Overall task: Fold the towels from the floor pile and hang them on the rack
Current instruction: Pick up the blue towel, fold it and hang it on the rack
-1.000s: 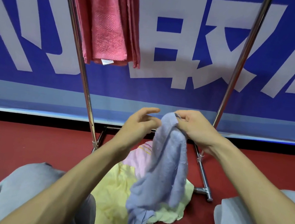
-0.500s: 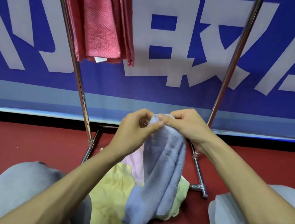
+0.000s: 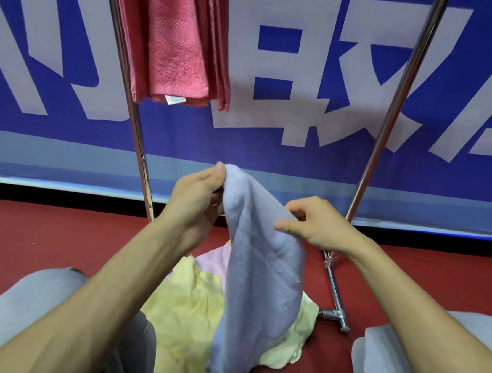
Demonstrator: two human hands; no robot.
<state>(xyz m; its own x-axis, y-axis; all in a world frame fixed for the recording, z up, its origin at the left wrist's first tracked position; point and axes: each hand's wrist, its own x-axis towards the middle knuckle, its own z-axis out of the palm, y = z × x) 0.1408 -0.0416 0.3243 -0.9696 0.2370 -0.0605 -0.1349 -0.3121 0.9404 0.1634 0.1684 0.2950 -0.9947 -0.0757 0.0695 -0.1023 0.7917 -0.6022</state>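
Nearest, the person's knees in grey trousers (image 3: 21,313) framed the floor pile on the red floor (image 3: 31,237). A crumpled yellow towel (image 3: 189,312) lay there with a pink towel (image 3: 217,260) partly showing behind it. The blue towel (image 3: 261,275) hung in front of them, and its lower end reached down to the yellow one.

Higher up, the left hand (image 3: 196,199) pinched the blue towel's top corner between thumb and fingers. The right hand (image 3: 317,223) pinched the edge a little lower and to the right, so both hands were grasping the same cloth. The step looked like finding the corners to spread the towel before folding. To do it well, the right hand would probably have to run along the top edge to the far corner. The hands could then draw apart until the edge was taut and the hem clear of the pile.

The towel was pale blue, soft and slightly fuzzy, and it was bunched into a long, loosely twisted drape rather than lying flat.

Behind the hands stood the chrome rack (image 3: 140,142), whose top bar was out of view. A folded red towel (image 3: 170,37) hung by its left upright, with a small white label at the hem. Farthest back was a blue banner (image 3: 304,156) with large pale characters.
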